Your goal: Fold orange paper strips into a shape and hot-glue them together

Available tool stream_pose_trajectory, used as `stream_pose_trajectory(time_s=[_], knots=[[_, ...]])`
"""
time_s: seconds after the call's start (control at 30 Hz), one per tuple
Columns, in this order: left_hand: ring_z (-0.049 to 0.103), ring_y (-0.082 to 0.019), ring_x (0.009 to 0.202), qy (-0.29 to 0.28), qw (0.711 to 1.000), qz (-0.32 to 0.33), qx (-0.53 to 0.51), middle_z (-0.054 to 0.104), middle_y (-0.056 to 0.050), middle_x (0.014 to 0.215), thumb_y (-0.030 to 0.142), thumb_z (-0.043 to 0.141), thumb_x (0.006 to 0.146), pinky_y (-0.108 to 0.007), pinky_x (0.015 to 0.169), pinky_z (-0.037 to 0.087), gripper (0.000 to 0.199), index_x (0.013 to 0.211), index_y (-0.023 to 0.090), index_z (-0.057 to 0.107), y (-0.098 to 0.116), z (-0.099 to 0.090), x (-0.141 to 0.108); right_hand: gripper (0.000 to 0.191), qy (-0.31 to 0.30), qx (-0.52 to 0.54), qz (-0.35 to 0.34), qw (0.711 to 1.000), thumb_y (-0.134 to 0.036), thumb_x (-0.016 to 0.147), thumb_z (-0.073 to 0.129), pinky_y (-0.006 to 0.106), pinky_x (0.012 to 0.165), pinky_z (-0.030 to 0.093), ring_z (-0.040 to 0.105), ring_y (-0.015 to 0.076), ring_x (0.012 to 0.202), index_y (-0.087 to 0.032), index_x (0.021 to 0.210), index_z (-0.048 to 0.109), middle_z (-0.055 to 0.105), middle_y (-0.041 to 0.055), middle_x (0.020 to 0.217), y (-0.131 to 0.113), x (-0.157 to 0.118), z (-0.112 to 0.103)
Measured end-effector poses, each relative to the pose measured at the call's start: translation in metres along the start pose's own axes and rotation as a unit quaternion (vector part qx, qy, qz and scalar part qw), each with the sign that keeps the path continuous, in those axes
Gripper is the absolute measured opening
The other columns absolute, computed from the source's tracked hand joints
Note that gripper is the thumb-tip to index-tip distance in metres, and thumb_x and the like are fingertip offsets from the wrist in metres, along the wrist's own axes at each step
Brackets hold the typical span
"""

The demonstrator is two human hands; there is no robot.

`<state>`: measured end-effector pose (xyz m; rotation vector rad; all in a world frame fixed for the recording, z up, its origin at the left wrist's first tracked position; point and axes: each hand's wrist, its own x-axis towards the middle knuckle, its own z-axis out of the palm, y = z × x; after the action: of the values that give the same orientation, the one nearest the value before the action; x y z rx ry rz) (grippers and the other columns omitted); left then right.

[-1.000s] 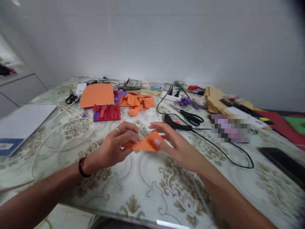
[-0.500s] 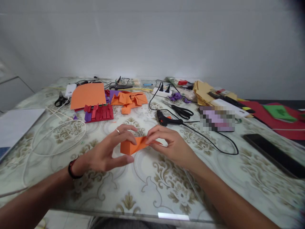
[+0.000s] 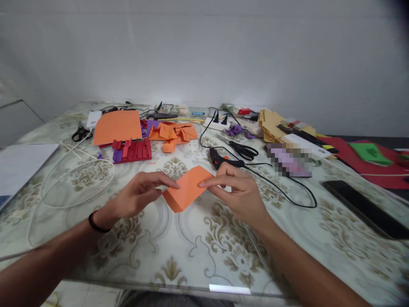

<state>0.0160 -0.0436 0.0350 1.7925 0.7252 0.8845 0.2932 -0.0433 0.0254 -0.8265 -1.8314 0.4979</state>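
A creased piece of orange paper (image 3: pixel 189 187) is between my hands, over the middle of the patterned table (image 3: pixel 179 247). My right hand (image 3: pixel 238 189) pinches its right edge between thumb and fingers. At its left side, the fingertips of my left hand (image 3: pixel 140 192) touch the paper, with the thumb a little apart below them. The lower left part of the sheet is folded at an angle and looks darker. Just behind my right hand lies a black glue gun (image 3: pixel 223 160).
Behind are folded orange pieces (image 3: pixel 174 132), red folded strips (image 3: pixel 136 150), an orange sheet (image 3: pixel 118 127), black scissors (image 3: pixel 244 150) and a power strip (image 3: pixel 217 124). A black phone (image 3: pixel 366 209) lies right; a white cable (image 3: pixel 78 206) loops left.
The orange paper has opened from a narrow folded shape to a wider face. My left hand has shifted left, its thumb drawn back from the paper.
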Motion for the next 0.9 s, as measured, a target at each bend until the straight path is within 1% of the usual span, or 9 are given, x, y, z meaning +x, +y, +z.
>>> stream_pose_trajectory(time_s=[0.1,0.27,0.4,0.47,0.6,0.67,0.73,0.8,0.9], knots=[[0.066,-0.021,0.092,0.015,1.0,0.003,-0.012,0.075,-0.009,0.102,0.032,0.062,0.097,-0.03,0.078,0.05,0.023,0.11,0.02,0.078,0.001,0.003,-0.001,0.027,0.004,0.007,0.014,1.0,-0.008,0.086,0.069,0.025,0.051,0.034,0.047,0.01,0.053,-0.029,0.089,0.086,0.054,-0.0037,0.059,-0.003,-0.001,0.0],[0.061,-0.014,0.072,0.07,0.994,-0.06,-0.049,0.07,-0.005,0.084,0.032,0.072,0.091,-0.024,0.061,0.045,0.017,0.098,0.017,0.075,0.002,0.016,0.005,0.026,0.018,0.028,0.1,0.994,-0.01,0.086,0.067,0.024,0.051,0.045,0.06,0.0107,0.053,-0.028,0.092,0.086,0.077,-0.0009,0.072,-0.008,-0.003,0.004],[0.056,-0.011,0.062,0.044,0.989,-0.102,-0.101,0.067,-0.001,0.074,0.029,0.074,0.09,-0.022,0.055,0.04,0.02,0.107,0.018,0.074,-0.001,0.02,0.007,0.023,0.0,0.075,0.14,0.987,-0.014,0.085,0.067,0.026,0.055,0.055,0.068,0.0135,0.056,-0.027,0.09,0.086,0.078,0.0003,0.073,-0.011,-0.004,0.008],[0.058,-0.012,0.065,0.017,0.986,-0.117,-0.119,0.069,-0.002,0.076,0.029,0.073,0.091,-0.023,0.057,0.041,0.026,0.115,0.019,0.073,-0.002,0.02,0.007,0.024,-0.016,0.099,0.144,0.985,-0.014,0.084,0.065,0.027,0.06,0.058,0.071,0.0149,0.062,-0.026,0.088,0.085,0.08,0.0018,0.081,-0.012,-0.004,0.01],[0.063,-0.013,0.071,-0.013,0.982,-0.128,-0.139,0.073,-0.005,0.093,0.028,0.072,0.092,-0.024,0.06,0.045,0.028,0.119,0.019,0.069,-0.003,0.02,0.006,0.023,-0.021,0.128,0.173,0.976,-0.015,0.084,0.065,0.026,0.055,0.059,0.07,0.015,0.064,-0.026,0.088,0.085,0.08,0.0028,0.087,-0.013,-0.005,0.015],[0.063,-0.01,0.07,0.003,0.98,-0.116,-0.159,0.071,-0.005,0.106,0.026,0.074,0.09,-0.022,0.059,0.045,0.029,0.117,0.02,0.065,-0.003,0.022,0.006,0.022,-0.017,0.13,0.181,0.975,-0.016,0.084,0.067,0.026,0.054,0.059,0.07,0.0153,0.067,-0.027,0.091,0.085,0.079,0.0035,0.09,-0.013,-0.006,0.017],[0.063,-0.007,0.067,0.045,0.975,-0.11,-0.189,0.069,-0.003,0.112,0.023,0.078,0.086,-0.019,0.058,0.045,0.037,0.115,0.024,0.055,-0.004,0.025,0.007,0.022,-0.019,0.138,0.192,0.971,-0.019,0.086,0.068,0.026,0.054,0.06,0.069,0.0151,0.069,-0.027,0.098,0.084,0.078,0.0046,0.096,-0.014,-0.007,0.018],[0.067,-0.008,0.07,0.072,0.966,-0.127,-0.213,0.069,-0.001,0.108,0.021,0.081,0.083,-0.018,0.061,0.048,0.048,0.116,0.026,0.047,-0.005,0.029,0.008,0.022,-0.026,0.166,0.205,0.964,-0.024,0.089,0.068,0.027,0.055,0.062,0.07,0.0155,0.072,-0.027,0.106,0.083,0.076,0.0056,0.1,-0.016,-0.008,0.02],[0.072,-0.015,0.086,0.04,0.962,-0.162,-0.215,0.072,-0.002,0.098,0.022,0.078,0.085,-0.027,0.077,0.056,0.044,0.119,0.021,0.049,-0.005,0.033,0.009,0.023,-0.015,0.216,0.221,0.951,-0.03,0.089,0.073,0.03,0.062,0.066,0.071,0.0174,0.079,-0.026,0.11,0.081,0.073,0.006,0.103,-0.019,-0.008,0.023]])
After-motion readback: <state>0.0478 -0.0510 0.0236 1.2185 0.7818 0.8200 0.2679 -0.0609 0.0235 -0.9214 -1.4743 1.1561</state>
